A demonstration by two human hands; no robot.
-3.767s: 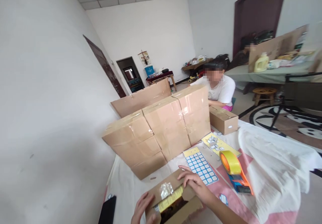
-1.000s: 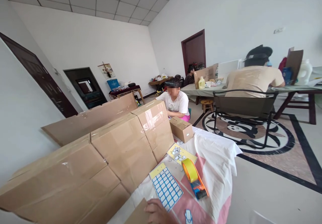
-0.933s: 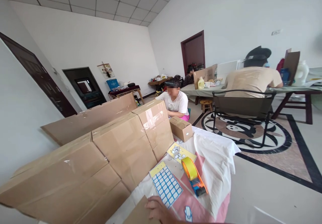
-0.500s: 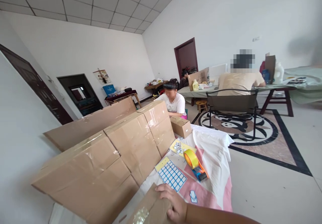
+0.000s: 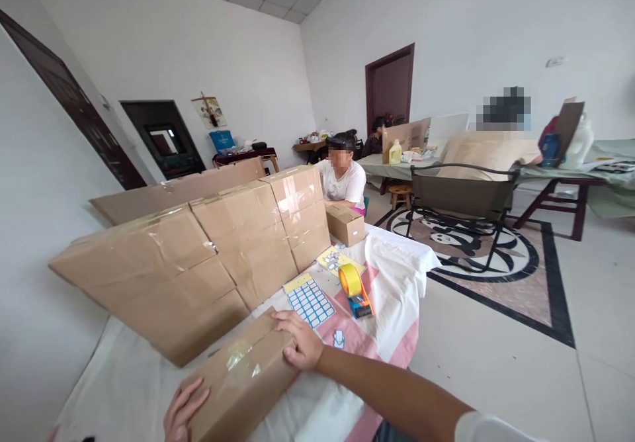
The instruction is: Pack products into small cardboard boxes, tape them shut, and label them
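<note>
A long, taped cardboard box lies on the cloth-covered table in front of me. My right hand grips its far end, fingers over the top and thumb against the near side. At the near left end, my left hand holds the box with its fingers curled over the edge; part of that hand is cut off by the frame. Just beyond the box is a sheet of blue-bordered labels. A tape dispenser with yellow tape stands to the right, and a small loose label lies nearer.
A wall of taped cardboard boxes rises along the table's left side. Another small box sits at the far end, near a seated person in white. Beyond the table's right edge are a folding chair and another seated person.
The view has tipped downward, so more of the box shows. My left hand has come into view on the box's near end; my right hand stays on the far end.
</note>
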